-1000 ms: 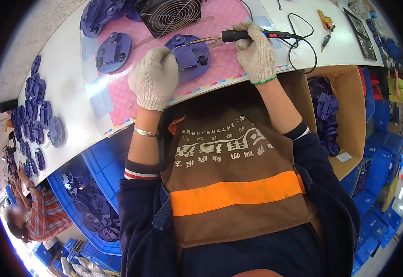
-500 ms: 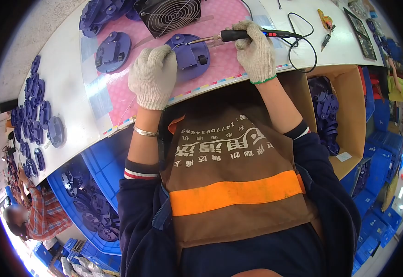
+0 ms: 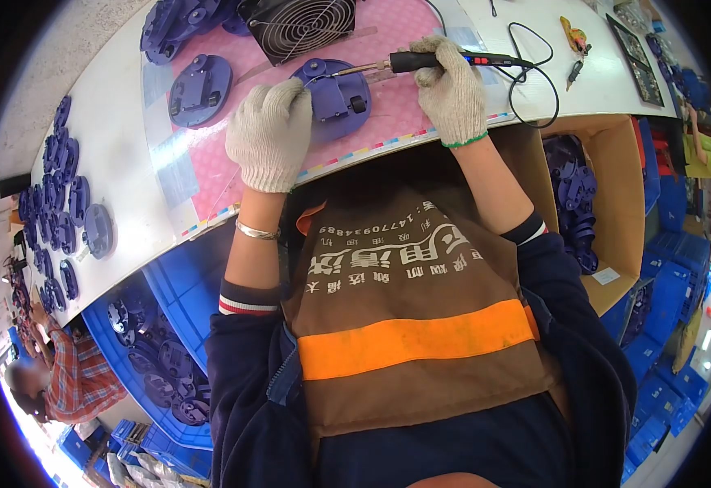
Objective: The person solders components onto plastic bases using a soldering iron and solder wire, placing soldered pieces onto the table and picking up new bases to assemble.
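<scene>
Steadily, the soldering iron (image 3: 414, 63) is gripped by the gloved right hand (image 3: 455, 93), fingers clamped around its handle — its tip brought over the purple housing (image 3: 343, 114), which lies flat on the pink mat (image 3: 400, 114). At the housing's left edge, the gloved left hand (image 3: 270, 134) is held with fingers curled together — whether anything is pinched cannot be told. Just beyond, the black fan (image 3: 311, 31) is seen, with another purple unit (image 3: 201, 91) to the left.

1 black fan (image 3: 307, 31) and purple parts (image 3: 178, 28) cut off at top
</scene>
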The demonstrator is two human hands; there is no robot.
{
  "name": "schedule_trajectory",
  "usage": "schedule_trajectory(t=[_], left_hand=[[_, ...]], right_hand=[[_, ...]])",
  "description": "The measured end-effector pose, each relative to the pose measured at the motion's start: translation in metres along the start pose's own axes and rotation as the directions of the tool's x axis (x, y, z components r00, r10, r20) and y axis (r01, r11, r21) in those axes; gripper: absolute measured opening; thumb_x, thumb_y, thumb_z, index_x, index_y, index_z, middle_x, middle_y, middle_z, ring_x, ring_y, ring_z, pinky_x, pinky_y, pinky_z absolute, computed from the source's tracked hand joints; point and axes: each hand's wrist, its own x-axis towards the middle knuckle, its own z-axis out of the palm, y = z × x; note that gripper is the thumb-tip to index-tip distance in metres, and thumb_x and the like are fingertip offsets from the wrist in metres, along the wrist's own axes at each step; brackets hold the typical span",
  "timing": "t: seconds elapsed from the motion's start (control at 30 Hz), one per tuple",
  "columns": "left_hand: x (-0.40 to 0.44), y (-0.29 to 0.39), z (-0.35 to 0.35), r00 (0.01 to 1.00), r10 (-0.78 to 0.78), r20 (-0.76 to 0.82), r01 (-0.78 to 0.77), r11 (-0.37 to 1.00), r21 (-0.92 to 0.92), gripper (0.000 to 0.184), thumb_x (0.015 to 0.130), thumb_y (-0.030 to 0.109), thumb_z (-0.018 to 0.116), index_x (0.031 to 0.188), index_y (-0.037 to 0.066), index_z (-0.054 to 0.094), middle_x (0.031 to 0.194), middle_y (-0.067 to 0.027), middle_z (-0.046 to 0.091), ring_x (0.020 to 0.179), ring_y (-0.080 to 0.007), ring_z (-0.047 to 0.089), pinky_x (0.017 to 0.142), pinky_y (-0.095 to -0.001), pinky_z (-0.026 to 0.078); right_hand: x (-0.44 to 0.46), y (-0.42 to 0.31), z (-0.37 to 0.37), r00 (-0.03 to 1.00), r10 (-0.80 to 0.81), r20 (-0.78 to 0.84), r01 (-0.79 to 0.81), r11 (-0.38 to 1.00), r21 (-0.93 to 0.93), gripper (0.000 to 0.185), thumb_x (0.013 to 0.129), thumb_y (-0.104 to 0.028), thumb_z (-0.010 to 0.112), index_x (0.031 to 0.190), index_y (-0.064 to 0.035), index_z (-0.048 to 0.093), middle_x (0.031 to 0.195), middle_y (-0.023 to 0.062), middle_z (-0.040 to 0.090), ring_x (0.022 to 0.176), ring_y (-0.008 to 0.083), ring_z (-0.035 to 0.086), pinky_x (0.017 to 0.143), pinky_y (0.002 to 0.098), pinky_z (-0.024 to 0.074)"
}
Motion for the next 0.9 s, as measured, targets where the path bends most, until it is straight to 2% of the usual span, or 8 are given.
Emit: schedule_trajectory(t=[0.43, 0.9], left_hand=[[0.0004, 0.0017, -0.0011, 1.0, -0.015, 0.023, 0.015, 1.0, 0.011, 0.012, 0.074, 0.017, 0.071, 0.086, 0.013, 0.07, 0.076, -0.0059, 0.063, 0.067, -0.0254, 0.062, 0.06, -0.0348, 0.048], [-0.0001, 0.0001, 0.0015, 1.0, 0.01, -0.022, -0.01, 1.0, -0.013, 0.012, 0.075, 0.017, 0.072, 0.085, 0.013, 0.069, 0.076, -0.0068, 0.063, 0.067, -0.026, 0.062, 0.059, -0.0355, 0.048]], right_hand=[[-0.0004, -0.0016, 0.0022, 1.0, -0.001, -0.009, 0.001, 1.0, -0.002, 0.017, 0.086, -0.008, 0.057, 0.098, 0.0042, 0.059, 0.094, 0.0157, 0.064, 0.082, 0.0204, 0.061, 0.052, 0.0252, 0.0417], [-0.0022, -0.0029, 0.0039, 0.999, -0.033, -0.001, 0.033, 0.999, -0.018, 0.019, 0.087, -0.01, 0.056, 0.099, 0.005, 0.059, 0.094, 0.0163, 0.064, 0.078, 0.0196, 0.061, 0.052, 0.0252, 0.0422]])
